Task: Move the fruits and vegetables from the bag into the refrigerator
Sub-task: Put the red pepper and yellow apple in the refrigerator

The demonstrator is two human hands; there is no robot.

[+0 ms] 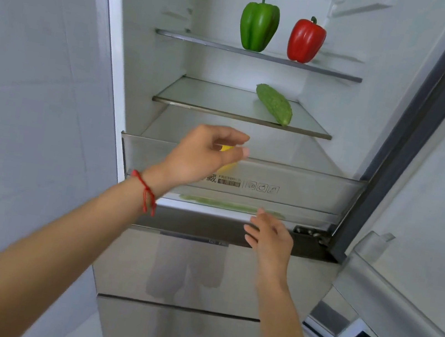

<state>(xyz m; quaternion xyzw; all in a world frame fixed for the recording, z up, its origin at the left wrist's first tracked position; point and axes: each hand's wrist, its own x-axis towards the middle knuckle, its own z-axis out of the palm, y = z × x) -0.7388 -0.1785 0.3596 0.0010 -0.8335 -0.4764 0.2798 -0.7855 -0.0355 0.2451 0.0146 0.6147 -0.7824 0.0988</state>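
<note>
Mostly hidden — yellow fruit (226, 149) behind left hand (203, 155) fingers.

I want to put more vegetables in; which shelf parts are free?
Upper shelf: bare left of the green pepper; crowded toward the red pepper. Middle shelf: bare left of the bitter gourd.

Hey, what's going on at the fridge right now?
A person is loading produce into an open refrigerator. The left hand holds a yellow item, mostly hidden by its fingers, over the clear crisper drawer. The right hand hovers open and empty just below the drawer. A green pepper and a red pepper stand on the upper shelf; a bitter gourd lies on the shelf below.
</note>
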